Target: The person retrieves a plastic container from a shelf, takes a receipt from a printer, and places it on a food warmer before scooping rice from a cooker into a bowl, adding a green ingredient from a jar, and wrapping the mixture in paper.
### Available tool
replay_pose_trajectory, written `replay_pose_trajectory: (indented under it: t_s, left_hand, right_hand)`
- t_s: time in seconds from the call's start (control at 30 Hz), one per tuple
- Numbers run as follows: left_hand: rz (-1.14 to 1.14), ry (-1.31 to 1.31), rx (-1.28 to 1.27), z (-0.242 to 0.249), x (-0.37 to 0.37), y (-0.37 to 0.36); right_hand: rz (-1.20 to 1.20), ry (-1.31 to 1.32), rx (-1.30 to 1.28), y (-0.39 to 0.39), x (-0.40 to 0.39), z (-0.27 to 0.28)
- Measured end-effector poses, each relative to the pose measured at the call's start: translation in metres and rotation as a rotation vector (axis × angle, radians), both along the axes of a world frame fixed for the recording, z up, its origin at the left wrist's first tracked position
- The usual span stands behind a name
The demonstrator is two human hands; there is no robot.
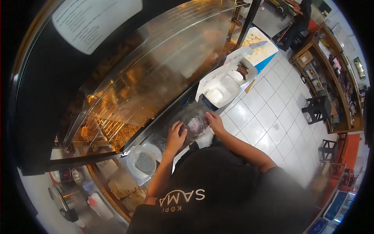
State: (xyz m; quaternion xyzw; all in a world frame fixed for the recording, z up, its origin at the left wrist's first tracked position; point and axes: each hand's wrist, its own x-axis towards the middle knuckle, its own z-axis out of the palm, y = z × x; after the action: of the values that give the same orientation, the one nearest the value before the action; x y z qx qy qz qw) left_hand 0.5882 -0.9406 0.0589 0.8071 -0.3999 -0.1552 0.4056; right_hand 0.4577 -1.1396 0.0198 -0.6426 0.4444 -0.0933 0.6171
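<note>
A clear plastic container (pixel 198 125) with ribbed sides and reddish print lies on the dark counter in front of my body. My right hand (pixel 215 122) grips its right edge between thumb and fingers. On the opposite side, my left hand (pixel 176 136) curls its fingers and thumb at the left edge; the exact contact is hard to make out. To the left of my left arm sits a round translucent tub (pixel 141 162) with something grey in it. Beyond my right hand, a white tray (pixel 228 86) holds a clear tub with a white lump and something dark brown.
A glass-fronted display case (pixel 156 66) with warm lights and fried food (pixel 126 136) rises along the counter. A stained white board (pixel 255 45) lies past the tray. Black stools (pixel 317 109) and wooden shelves (pixel 331 78) stand across the tiled floor. A person (pixel 298 25) is far off.
</note>
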Motion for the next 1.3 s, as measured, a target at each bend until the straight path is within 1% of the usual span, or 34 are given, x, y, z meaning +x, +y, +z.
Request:
replay_pose_trajectory:
  t_s: [0.03,0.07,0.13,0.17,0.23,0.27,0.3,0.33,0.4,0.43,0.5,0.53,0.6,0.63,0.67,0.7,0.73,0.8,0.83,0.87,0.9,0.97,1.07,1.1,1.2,1.23,1.3]
  left_hand:
    - [0.015,0.072,0.011,-0.006,-0.002,-0.004]
    - [0.051,0.184,-0.011,-0.011,-0.004,-0.008]
    - [0.122,0.407,-0.053,-0.019,-0.007,-0.013]
    - [0.161,0.461,-0.077,-0.031,-0.007,-0.013]
    - [0.23,0.566,-0.128,-0.047,-0.006,-0.013]
    - [0.31,0.666,-0.123,-0.042,-0.008,-0.017]
    - [0.39,0.765,-0.115,-0.038,-0.01,-0.02]
    - [0.472,0.862,-0.108,-0.034,-0.012,-0.022]
    - [0.515,0.932,-0.107,-0.028,-0.017,-0.026]
    - [0.543,0.978,-0.109,-0.027,-0.02,-0.026]
    - [0.608,1.038,-0.099,-0.015,-0.028,-0.03]
    - [0.503,1.128,-0.115,-0.022,-0.026,-0.025]
    - [0.456,1.133,-0.012,-0.008,-0.031,-0.025]
    - [0.517,1.117,-0.044,-0.007,-0.035,-0.028]
    - [0.508,1.131,-0.047,-0.025,-0.029,-0.024]
    - [0.501,1.143,-0.082,-0.025,-0.028,-0.022]
    - [0.497,1.156,-0.118,-0.023,-0.029,-0.024]
    - [0.551,1.101,-0.001,-0.015,-0.03,-0.033]
    - [0.597,1.073,0.047,-0.013,-0.029,-0.034]
    - [0.57,0.8,0.006,-0.029,-0.022,-0.032]
    - [0.543,0.528,-0.023,-0.061,-0.013,-0.033]
    - [0.444,0.178,-0.072,-0.021,-0.009,-0.049]
    - [0.3,0.737,0.01,-0.027,0.018,-0.065]
    - [0.308,0.771,0.106,-0.028,0.02,-0.066]
    - [0.228,0.858,0.229,-0.033,0.035,-0.062]
    - [0.22,0.905,0.225,-0.027,0.037,-0.064]
    - [0.205,1.004,0.224,-0.007,0.032,-0.063]
  right_hand:
    - [-0.009,0.006,0.178,0.003,-0.005,0.041]
    - [-0.018,0.012,0.356,0.004,-0.01,0.063]
    - [0.105,-0.147,0.375,0.003,-0.02,0.043]
    - [0.164,-0.228,0.38,0.002,-0.024,0.031]
    - [0.153,-0.285,0.278,0.0,-0.024,0.006]
    - [0.146,-0.314,0.224,-0.001,-0.022,0.001]
    - [0.108,-0.304,0.273,-0.002,-0.021,-0.003]
    - [0.126,-0.299,0.359,-0.005,-0.021,-0.001]
    - [0.163,-0.291,0.527,-0.011,-0.024,0.003]
    - [0.169,-0.325,0.546,-0.012,-0.028,0.011]
    - [0.188,-0.324,0.518,-0.015,-0.035,-0.003]
    - [0.2,-0.328,0.497,-0.018,-0.036,-0.012]
    - [0.174,-0.304,0.579,-0.021,-0.034,-0.023]
    - [0.171,-0.198,0.575,-0.023,-0.032,-0.015]
    - [0.192,-0.2,0.593,-0.023,-0.031,-0.012]
    - [0.225,-0.276,0.567,-0.022,-0.03,-0.015]
    - [0.23,-0.294,0.532,-0.022,-0.03,-0.023]
    - [0.269,-0.32,0.47,-0.024,-0.028,-0.038]
    - [0.277,-0.296,0.445,-0.024,-0.028,-0.033]
    - [0.285,-0.274,0.419,-0.027,-0.026,-0.029]
    - [0.305,-0.243,0.423,-0.031,-0.021,-0.029]
    - [0.32,-0.173,0.43,-0.037,-0.017,-0.036]
    - [0.415,-0.147,0.289,-0.044,-0.009,-0.04]
    - [0.4,-0.108,0.367,-0.046,-0.007,-0.04]
    - [0.365,-0.156,0.447,-0.046,-0.008,-0.021]
    - [0.353,-0.188,0.49,-0.047,-0.01,-0.016]
    - [0.37,-0.181,0.466,-0.048,-0.01,-0.027]
